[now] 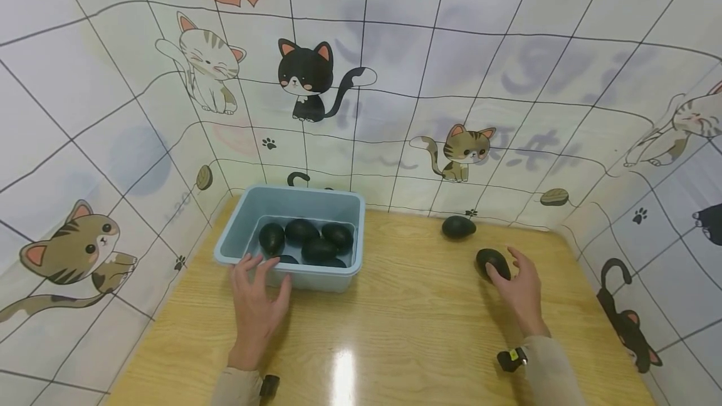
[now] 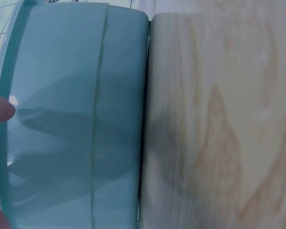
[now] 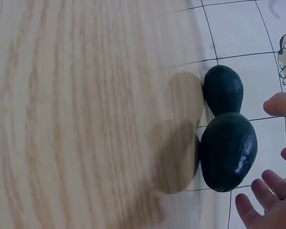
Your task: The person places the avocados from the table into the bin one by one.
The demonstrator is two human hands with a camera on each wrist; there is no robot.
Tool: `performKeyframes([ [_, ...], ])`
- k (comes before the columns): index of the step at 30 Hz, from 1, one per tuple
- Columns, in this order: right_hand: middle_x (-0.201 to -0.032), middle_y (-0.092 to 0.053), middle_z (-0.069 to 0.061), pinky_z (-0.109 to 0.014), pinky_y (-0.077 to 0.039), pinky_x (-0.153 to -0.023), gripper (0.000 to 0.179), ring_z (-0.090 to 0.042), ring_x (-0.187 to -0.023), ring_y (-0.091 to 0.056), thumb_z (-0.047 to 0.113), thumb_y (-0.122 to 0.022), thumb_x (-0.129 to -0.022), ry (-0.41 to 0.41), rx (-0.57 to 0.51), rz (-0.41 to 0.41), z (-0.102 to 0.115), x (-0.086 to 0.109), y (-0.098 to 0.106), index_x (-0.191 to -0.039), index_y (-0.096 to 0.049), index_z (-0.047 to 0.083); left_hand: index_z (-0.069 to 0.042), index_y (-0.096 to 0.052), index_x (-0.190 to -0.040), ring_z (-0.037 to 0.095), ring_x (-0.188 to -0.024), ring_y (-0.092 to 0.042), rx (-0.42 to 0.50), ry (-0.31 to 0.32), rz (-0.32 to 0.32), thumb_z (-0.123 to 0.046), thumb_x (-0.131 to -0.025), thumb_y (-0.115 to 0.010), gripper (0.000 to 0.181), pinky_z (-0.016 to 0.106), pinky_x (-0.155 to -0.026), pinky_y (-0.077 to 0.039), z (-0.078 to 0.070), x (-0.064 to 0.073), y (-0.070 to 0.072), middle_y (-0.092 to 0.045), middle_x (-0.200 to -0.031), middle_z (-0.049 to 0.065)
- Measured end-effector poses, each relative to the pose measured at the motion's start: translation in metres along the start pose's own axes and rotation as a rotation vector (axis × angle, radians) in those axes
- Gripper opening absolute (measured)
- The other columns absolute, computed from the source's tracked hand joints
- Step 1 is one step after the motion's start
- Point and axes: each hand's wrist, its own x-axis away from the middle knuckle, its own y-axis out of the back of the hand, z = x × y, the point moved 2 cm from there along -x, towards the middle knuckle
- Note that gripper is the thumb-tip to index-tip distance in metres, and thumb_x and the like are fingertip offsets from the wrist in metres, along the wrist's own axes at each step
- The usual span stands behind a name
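Observation:
Several dark green avocados [image 1: 319,249] lie in a light blue plastic bin [image 1: 316,282] at the left. My left hand [image 1: 256,296] is at the bin's near rim, fingertips over the edge and thumb in front of the wall. In the left wrist view, the thumb [image 2: 4,109] overlaps the bin's rim. At the right, my right hand [image 1: 520,287] is spread beside an avocado [image 1: 489,260] on the table, thumb at its near side. The right wrist view shows a gap between the fingers [image 3: 248,210] and this avocado [image 3: 228,152]. Another avocado [image 1: 458,227] lies behind it.
The wooden table [image 1: 406,312] backs onto a wall covering [image 1: 389,111] printed with cats and grid lines, which also encloses both sides. A small black device [image 1: 512,359] is worn on the right wrist, and another [image 1: 269,386] on the left.

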Motion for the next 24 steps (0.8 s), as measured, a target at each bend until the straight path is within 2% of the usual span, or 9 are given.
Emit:
performKeyframes([
  [10, -0.163, -0.040, -0.030, -0.067, -0.040, -0.113, 0.084, -0.050, -0.143, -0.044, 0.038, -0.073, -0.100, -0.016, 0.009, 0.024, -0.011, -0.004, -0.011, -0.165, -0.033, 0.003, -0.004, -0.071, -0.117, 0.055, -0.130, -0.050, -0.001, 0.003, 0.005, -0.016, -0.084, -0.078, 0.036, 0.083, -0.115, -0.024, 0.001, 0.000, 0.000, -0.057, -0.127, 0.032],
  [19, -0.163, -0.038, -0.032, -0.068, -0.040, -0.112, 0.086, -0.051, -0.142, -0.045, 0.037, -0.074, -0.099, -0.022, 0.023, 0.048, -0.015, -0.004, -0.016, -0.165, -0.031, 0.001, -0.004, -0.069, -0.120, 0.053, -0.134, -0.047, -0.038, 0.047, 0.075, -0.018, -0.088, -0.076, 0.036, 0.082, -0.118, -0.022, 0.001, 0.003, 0.001, -0.055, -0.130, 0.031],
  [24, -0.164, -0.037, -0.033, -0.069, -0.038, -0.114, 0.089, -0.053, -0.144, -0.044, 0.038, -0.073, -0.099, -0.041, 0.018, 0.067, -0.018, -0.005, -0.018, -0.166, -0.027, 0.001, -0.004, -0.069, -0.120, 0.053, -0.134, -0.047, -0.027, 0.045, 0.065, -0.017, -0.087, -0.077, 0.037, 0.083, -0.117, -0.022, 0.002, 0.002, 0.001, -0.055, -0.130, 0.031],
])
